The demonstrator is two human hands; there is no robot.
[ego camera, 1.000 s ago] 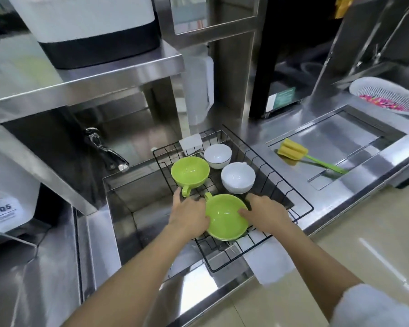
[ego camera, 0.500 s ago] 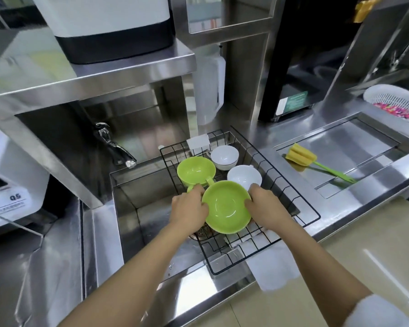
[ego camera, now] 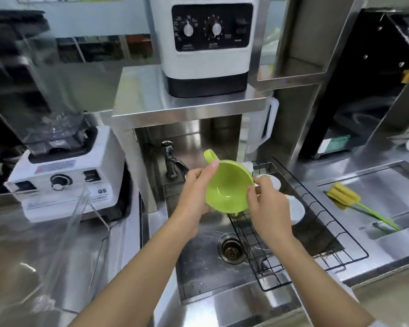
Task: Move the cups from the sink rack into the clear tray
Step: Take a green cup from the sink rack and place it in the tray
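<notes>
A green cup (ego camera: 227, 187) with its handle pointing up and left is held in the air above the sink, tilted toward me. My left hand (ego camera: 194, 194) grips its left rim and my right hand (ego camera: 267, 204) holds its right rim. The black wire sink rack (ego camera: 321, 215) lies across the sink's right side. Two white cups (ego camera: 295, 208) sit in the rack, partly hidden behind my right hand; a sliver of a second green cup (ego camera: 235, 214) shows below the held one. The clear tray (ego camera: 80, 223) stands on the counter at the left.
A sink drain (ego camera: 230, 250) and tap (ego camera: 170, 159) lie below and behind the cup. A white blender base (ego camera: 64, 182) stands behind the clear tray. A white machine (ego camera: 206, 43) sits on the steel shelf above. A yellow sponge brush (ego camera: 354, 201) lies on the right drainboard.
Both hands have lifted the green cup out of the rack and carried it up and left over the sink. The camera has swung left, bringing the clear tray and blender into view.
</notes>
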